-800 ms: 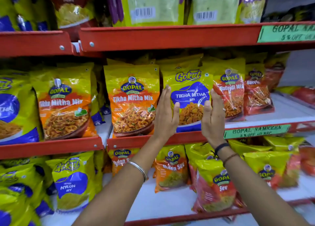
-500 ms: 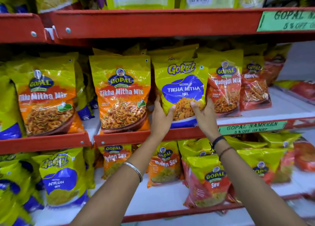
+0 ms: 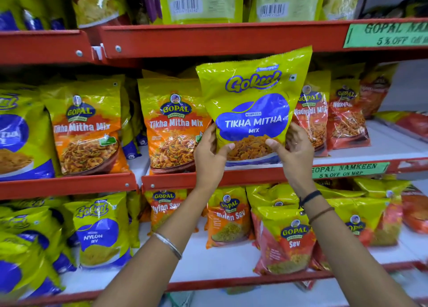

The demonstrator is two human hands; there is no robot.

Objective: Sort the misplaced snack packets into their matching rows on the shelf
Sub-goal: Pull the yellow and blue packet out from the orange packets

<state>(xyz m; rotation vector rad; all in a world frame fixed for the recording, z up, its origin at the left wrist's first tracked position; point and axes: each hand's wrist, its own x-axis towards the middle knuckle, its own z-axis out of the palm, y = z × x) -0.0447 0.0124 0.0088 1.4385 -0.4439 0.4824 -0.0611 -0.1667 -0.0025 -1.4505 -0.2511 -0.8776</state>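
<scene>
Red shelf rail (image 3: 231, 178) fronts white shelving. Gokul Tikha Mitha packet (image 3: 253, 107) now lifted higher than earlier, in front of the Gopal rows; left hand (image 3: 209, 155) and right hand (image 3: 294, 153) grasp its lower edges.

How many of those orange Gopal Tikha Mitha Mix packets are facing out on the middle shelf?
2. One Gopal Tikha Mitha Mix packet stands left of the shelf joint; the other stands just right of it, beside the left hand. More may be hidden behind them.
</scene>
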